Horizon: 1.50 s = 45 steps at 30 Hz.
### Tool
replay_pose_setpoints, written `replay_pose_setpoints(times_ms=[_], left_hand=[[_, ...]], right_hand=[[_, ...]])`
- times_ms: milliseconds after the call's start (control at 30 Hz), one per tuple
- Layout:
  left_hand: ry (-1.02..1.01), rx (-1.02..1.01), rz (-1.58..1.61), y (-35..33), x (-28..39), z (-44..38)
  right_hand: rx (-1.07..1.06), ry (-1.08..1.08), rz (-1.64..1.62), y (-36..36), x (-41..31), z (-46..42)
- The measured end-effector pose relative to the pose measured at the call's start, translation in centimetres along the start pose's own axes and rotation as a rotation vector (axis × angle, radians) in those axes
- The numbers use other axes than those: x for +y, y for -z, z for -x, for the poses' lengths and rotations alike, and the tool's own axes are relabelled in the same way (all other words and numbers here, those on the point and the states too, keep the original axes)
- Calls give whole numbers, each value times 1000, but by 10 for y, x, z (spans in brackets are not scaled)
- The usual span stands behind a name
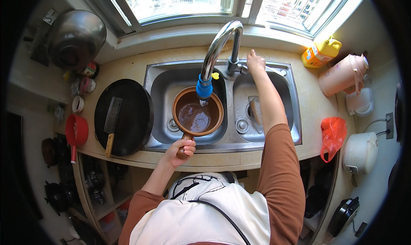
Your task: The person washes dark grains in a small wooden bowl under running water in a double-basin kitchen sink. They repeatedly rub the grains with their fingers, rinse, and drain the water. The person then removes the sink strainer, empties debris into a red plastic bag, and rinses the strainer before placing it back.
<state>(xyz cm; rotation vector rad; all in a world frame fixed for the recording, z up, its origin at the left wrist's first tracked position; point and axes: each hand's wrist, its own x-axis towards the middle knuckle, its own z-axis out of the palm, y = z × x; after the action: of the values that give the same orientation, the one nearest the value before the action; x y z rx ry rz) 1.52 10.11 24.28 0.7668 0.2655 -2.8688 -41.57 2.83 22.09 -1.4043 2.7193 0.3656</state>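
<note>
My left hand grips the handle of a brown clay saucepan and holds it over the left basin of a steel double sink. Liquid lies in the bottom of the pan. The blue nozzle of the chrome faucet hangs over the pan, with water at its tip. My right hand is at the faucet's lever, behind the right basin; its fingers are curled, and the lever is mostly hidden. A plastic-wrapped item lies in the right basin, partly behind my right forearm.
Left of the sink, a cleaver lies on a large black pan lid or wok, beside a red ladle-like pot. To the right are a yellow detergent jug, a pink thermos, a red plastic bag and a white rice cooker.
</note>
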Motion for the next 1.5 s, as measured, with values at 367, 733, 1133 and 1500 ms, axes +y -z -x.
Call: replay_pose_setpoints(times_ms=[367,733,1133,1500], left_hand=[[69,40,133,4,-1,-3],[34,3,203,17,-5,1],[-32,16,-74,28,-4,26],[-175,-56,-487,29,-24,20]], right_hand=[[103,-243,-763,-17,9,-7],[248,-469,-1468,-9,-15,-15],[-847,-365,-1751,-23,-62,172],[-514,-588,-1809,-16,-117,282]])
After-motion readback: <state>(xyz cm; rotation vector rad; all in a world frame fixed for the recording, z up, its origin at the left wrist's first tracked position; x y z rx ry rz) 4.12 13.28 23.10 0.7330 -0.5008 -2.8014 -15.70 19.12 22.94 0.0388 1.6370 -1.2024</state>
